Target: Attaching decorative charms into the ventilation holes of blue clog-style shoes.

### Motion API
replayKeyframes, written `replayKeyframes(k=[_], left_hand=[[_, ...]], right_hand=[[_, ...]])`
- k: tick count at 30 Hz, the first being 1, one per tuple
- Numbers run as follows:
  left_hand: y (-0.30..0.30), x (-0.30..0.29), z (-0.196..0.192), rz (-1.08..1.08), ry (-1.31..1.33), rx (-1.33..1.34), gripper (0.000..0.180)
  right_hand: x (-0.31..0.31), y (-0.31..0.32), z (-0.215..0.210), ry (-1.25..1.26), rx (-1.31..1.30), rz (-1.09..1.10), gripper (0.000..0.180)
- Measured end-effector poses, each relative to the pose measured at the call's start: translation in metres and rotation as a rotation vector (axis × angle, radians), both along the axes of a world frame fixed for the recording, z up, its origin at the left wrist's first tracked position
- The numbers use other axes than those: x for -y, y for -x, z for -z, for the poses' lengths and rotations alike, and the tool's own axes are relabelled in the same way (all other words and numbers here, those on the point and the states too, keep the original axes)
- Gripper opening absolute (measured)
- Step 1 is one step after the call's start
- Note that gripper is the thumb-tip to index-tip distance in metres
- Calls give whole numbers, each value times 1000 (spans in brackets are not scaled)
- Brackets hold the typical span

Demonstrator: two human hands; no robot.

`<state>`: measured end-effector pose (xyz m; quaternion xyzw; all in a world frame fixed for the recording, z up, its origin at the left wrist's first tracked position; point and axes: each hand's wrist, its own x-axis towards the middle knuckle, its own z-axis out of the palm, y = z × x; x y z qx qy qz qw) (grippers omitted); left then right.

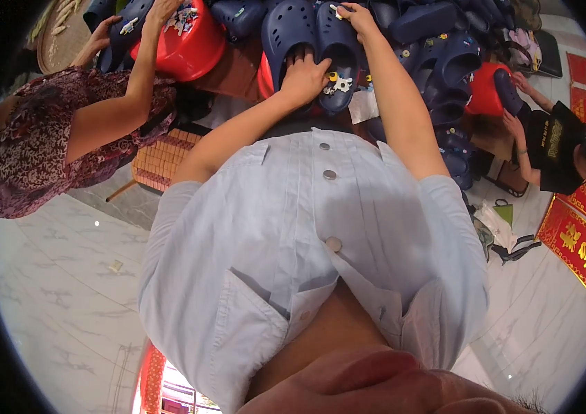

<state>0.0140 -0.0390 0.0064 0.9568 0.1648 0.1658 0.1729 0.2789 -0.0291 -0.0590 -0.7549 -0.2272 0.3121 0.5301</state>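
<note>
Nearest, seen from above, is the wearer's pale blue button-up shirt [293, 200], with two bare forearms stretching past it toward a desk [238, 74] piled with footwear. Two navy foam clogs stand side by side in front of the hands, toes pointing away. The left hand [303, 79] has its fingers inside the foot opening of the left-side clog [285, 27]; how tightly they clasp is hidden. The right hand [362, 22] is at the toe of the right-side clog [335, 36], fingertips at a small white charm [337, 12]; whether they pinch it or press on it cannot be told. White-and-yellow charms [338, 84] lie at this clog's heel end.

The clogs look light, springy and hard to damage, best held by the side wall or heel rim. The charm seems small and fiddly, best taken by its edges.

Just beyond, to the left, a red basin [193, 55] holds more small charms, and a person in a patterned dress [51, 138] handles another navy clog. To the right are heaped navy clogs [445, 65]; farther out, a person in a black T-shirt [554, 145] has both hands at a dark shoe beside another red basin [483, 93]. Red banners [583, 255] border the pale marbled floor [65, 276].
</note>
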Motion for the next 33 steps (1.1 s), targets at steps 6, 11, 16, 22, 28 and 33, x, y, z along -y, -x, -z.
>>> replayKeyframes(k=[6,11,16,22,28,33], left_hand=[[10,-7,14,-43,25,1,40],[-5,-4,11,-2,7,43,41],[6,-7,11,-30,38,29,39],[4,-8,10,-1,152,22,31],[4,-11,15,-40,203,93,22],[2,-11,11,-52,256,170,20]], right_hand=[[8,35,-37,-38,-22,-100,47],[54,36,-38,-181,405,69,39],[110,113,-70,-193,906,125,28],[162,168,-75,43,998,-83,35],[177,177,-73,54,884,-108,19],[176,167,-71,27,889,-47,15]])
